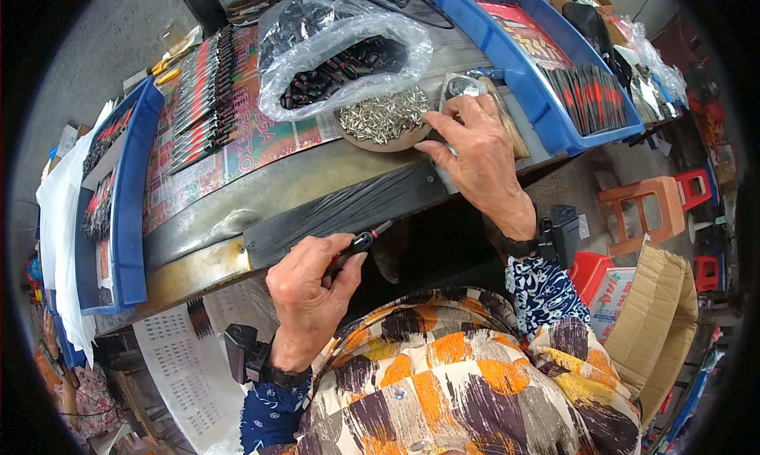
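– Workbench [297,167] crowded. Hands?
– Apart. Left hand [311,293] closed round a black handle [362,240]; right hand [483,150], thumb and forefinger parted, beside the metal bits [384,113].
– Step?
– Picking a bit, probably. Next calls for a fine pinch.

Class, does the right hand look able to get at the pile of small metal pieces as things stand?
Probably yes: the right hand is beside the metal pieces, with nothing visible in the way.
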A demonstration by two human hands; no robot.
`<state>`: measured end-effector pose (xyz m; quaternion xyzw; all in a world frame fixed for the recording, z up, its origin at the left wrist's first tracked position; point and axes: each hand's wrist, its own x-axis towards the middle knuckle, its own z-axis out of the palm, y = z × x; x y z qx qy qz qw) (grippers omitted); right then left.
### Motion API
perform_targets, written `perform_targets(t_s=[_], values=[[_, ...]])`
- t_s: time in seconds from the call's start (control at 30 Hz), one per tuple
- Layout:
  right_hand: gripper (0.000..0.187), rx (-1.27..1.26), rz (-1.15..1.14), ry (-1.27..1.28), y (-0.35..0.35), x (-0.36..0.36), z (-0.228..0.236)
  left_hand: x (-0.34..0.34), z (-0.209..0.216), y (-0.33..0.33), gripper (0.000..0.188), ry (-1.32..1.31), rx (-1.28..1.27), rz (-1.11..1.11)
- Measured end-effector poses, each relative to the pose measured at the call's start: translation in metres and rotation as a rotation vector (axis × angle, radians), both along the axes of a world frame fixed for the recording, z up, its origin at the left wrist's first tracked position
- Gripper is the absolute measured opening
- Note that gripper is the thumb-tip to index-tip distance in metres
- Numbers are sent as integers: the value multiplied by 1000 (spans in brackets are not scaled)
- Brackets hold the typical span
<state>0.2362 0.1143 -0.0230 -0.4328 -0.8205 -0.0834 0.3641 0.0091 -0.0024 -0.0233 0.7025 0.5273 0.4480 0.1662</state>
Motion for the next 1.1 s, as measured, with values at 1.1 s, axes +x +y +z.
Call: perform_targets(t_s=[1.1], values=[[10,-160,258,-46,19,-5,7,0,2,-8,20,2,-38,-45]])
